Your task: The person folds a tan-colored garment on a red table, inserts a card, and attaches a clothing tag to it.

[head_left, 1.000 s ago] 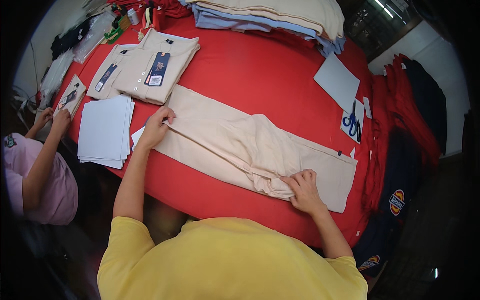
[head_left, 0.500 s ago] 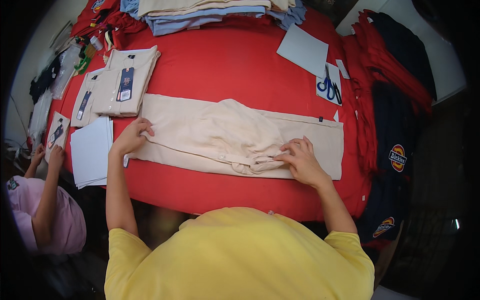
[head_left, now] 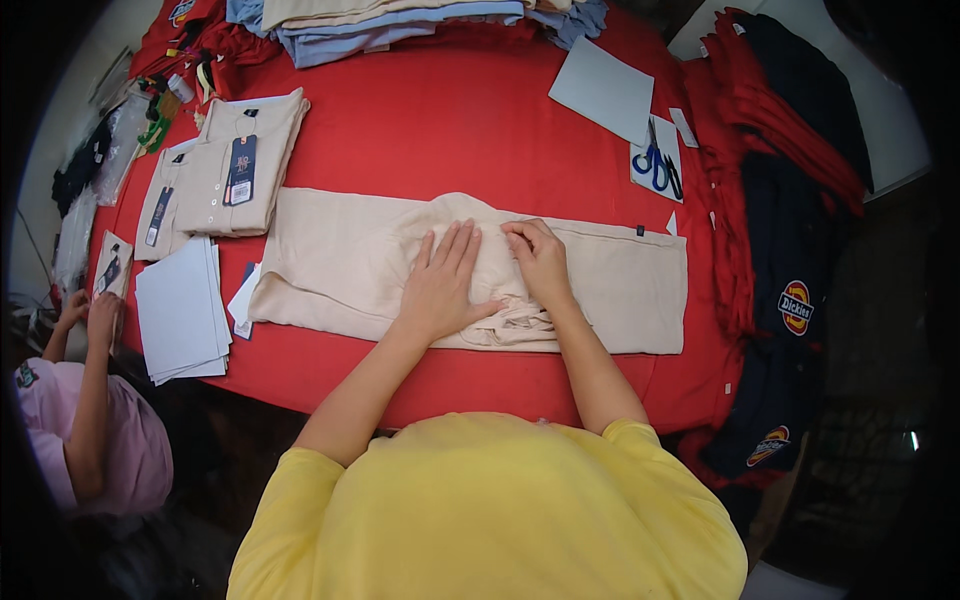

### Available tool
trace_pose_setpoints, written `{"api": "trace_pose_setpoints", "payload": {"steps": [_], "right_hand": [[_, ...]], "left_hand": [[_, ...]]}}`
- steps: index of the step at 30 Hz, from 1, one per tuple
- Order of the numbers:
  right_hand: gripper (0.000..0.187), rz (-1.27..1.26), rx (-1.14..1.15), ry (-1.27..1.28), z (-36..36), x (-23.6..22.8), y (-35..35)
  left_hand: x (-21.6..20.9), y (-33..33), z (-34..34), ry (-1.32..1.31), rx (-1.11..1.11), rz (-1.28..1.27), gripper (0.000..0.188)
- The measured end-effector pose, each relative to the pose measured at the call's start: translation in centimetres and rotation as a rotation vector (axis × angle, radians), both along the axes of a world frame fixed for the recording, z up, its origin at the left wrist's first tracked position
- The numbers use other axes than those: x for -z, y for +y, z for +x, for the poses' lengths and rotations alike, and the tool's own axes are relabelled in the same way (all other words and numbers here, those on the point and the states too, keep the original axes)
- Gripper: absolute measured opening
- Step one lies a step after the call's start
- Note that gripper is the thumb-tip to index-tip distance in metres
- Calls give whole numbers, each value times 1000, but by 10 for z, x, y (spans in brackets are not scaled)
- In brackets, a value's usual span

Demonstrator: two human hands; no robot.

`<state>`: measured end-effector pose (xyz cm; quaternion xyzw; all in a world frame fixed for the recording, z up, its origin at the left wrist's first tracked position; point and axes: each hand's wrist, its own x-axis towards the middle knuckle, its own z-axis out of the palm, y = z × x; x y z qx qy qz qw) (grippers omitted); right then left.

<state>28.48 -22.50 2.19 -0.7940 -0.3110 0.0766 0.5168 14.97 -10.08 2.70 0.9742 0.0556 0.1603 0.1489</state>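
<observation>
Hands [head_left: 490,275] now mid-trousers [head_left: 350,260], red table [head_left: 450,130].

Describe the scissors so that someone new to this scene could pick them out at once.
Start at the red table and go to its far right side, beyond the beige garment under both hands. The scissors lie there on a small white sheet. Their blue handles are the only blue there.
</observation>
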Motion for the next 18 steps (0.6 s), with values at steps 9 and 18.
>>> {"api": "trace_pose_setpoints", "payload": {"steps": [9,18], "right_hand": [[6,202,40,341,20,-5,-34],[52,-1005,297,485,-59,-76,-295]], "left_hand": [[2,-4,4,70,-14,-10,105],[2,11,2,125,4,-108,94]]}}
